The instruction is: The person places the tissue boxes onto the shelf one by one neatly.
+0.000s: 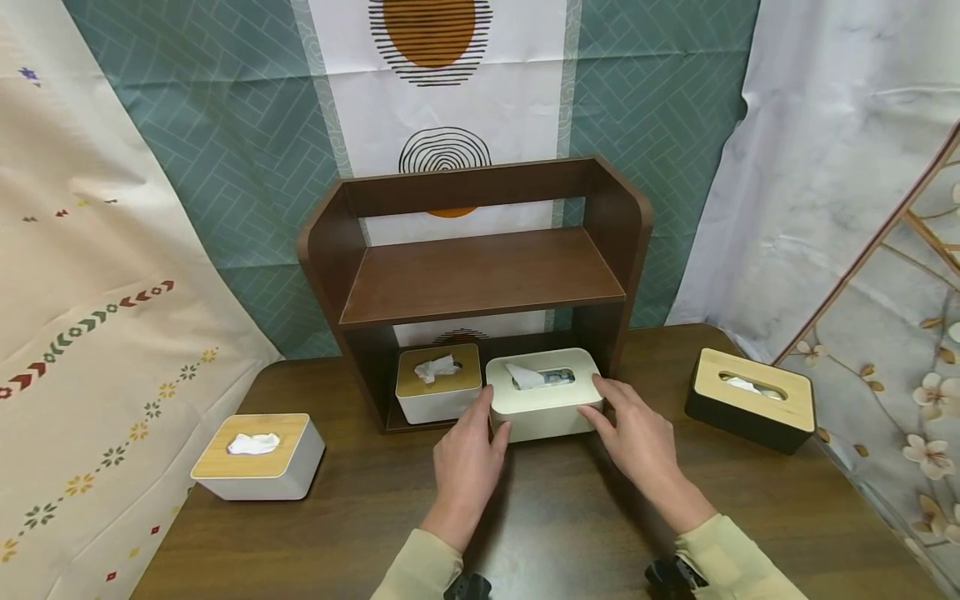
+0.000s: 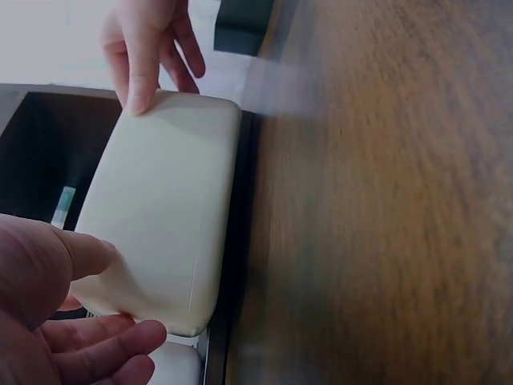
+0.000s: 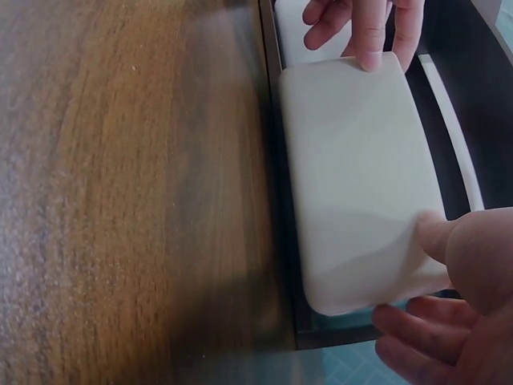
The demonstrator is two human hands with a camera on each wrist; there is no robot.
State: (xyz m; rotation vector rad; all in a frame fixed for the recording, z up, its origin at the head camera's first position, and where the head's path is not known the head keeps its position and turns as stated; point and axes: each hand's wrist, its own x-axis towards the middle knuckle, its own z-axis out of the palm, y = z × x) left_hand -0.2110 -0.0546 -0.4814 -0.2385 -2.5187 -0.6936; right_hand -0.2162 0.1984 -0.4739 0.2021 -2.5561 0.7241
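A cream tissue box [image 1: 551,423] with a tissue sticking out of its oval slot is at the right part of the lower level of a brown shelf [image 1: 487,271]. My left hand [image 1: 467,460] grips its left end, thumb on the near side. The right end is held by my right hand [image 1: 639,437], the thumb also on the near side. Both wrist views show the box's smooth front face [image 2: 164,188] between the two hands, close over the shelf's front edge. Beside it on the left, a white tissue box with a wooden lid [image 1: 457,379] stands in the shelf.
On the table [image 1: 555,533], another white tissue box with a wooden lid [image 1: 262,458] stands at the left. A black tissue box with a light wooden lid [image 1: 750,400] is at the right. Patterned cloth [image 1: 247,125] hangs behind the shelf and at both sides.
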